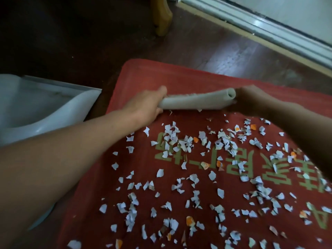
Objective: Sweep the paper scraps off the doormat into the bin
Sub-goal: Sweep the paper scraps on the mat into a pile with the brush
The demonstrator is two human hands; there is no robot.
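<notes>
1. The left forearm (53, 168) is closest to me. It reaches out over the mat's near-left corner, and a careless pull back would drag scraps off that edge.
2. The bin (36, 105) sits on the floor left of the mat (179, 76), with its mouth towards it. I see a strip of dark floor between them, and I reckon scraps pushed that way could drop into the strip.
3. The left hand (145, 105) has its fingers curled round the left end of the roll (194, 101).
4. The roll lies across the far part of the mat, just beyond the scraps. It looks soft, so it might buckle and ride over them. It is also shorter than the mat is wide.
5. The right hand (251, 99) is in shadow, but it appears wrapped round the roll's right end.
6. The scraps (170, 135) cover the mat from the roll down to the near edge, thickest on the right. They look light, so a quick stroke would likely send them fluttering. Those on the right could slip past the roll's end.
7. For room, there is bare floor (206, 51) beyond the mat. A wooden leg (161, 15) and the door sill (269, 27) stand well apart from it.
</notes>
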